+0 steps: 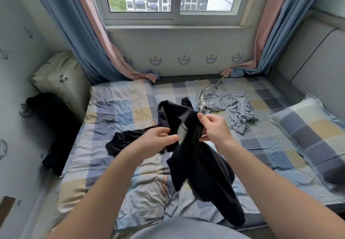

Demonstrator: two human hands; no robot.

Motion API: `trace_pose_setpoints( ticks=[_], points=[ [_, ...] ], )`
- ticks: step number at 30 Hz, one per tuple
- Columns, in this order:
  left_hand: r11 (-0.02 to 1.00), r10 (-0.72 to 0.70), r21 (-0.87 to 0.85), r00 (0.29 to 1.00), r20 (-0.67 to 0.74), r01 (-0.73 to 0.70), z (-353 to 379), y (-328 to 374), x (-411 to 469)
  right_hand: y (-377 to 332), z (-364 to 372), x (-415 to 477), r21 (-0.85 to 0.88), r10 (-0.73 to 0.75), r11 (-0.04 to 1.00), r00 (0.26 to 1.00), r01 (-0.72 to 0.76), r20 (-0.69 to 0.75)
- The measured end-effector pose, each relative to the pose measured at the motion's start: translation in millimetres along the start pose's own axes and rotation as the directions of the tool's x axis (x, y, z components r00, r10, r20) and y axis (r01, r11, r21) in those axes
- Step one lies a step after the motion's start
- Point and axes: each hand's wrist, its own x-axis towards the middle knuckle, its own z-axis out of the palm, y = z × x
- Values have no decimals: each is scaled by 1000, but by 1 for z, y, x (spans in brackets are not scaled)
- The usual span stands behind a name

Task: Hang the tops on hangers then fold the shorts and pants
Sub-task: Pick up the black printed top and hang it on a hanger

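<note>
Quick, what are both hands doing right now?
Left hand: fingers at the dark garment; grip cannot be told.
Right hand: pinching the dark garment.
</note>
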Motion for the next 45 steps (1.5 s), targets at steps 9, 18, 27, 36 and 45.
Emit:
trace_pose_setpoints(
  ticks=[9, 18, 27, 36, 45],
  points=[
    [977, 177, 130, 983, -54, -168, 46, -20, 22, -64, 16, -18, 334, -182, 933, 977, 135, 113],
    [848, -10, -502, 942, -337, -171, 8, -5, 21, -30, 9, -26, 122, -102, 989, 974, 79, 201],
    [656, -61, -730, 951, -303, -191, 1, 17, 11, 42, 64, -72, -162, 12, 983, 856, 84, 517],
    [374, -187, -880, 905, -381, -293, -32, 9, 9, 23, 23, -31, -203, -17, 978, 991, 44, 133],
    [869, 198, -426, 965, -171, -254, 9, -12, 8, -58, 7, -27, 115, 60, 990, 974, -87, 217]
  ],
)
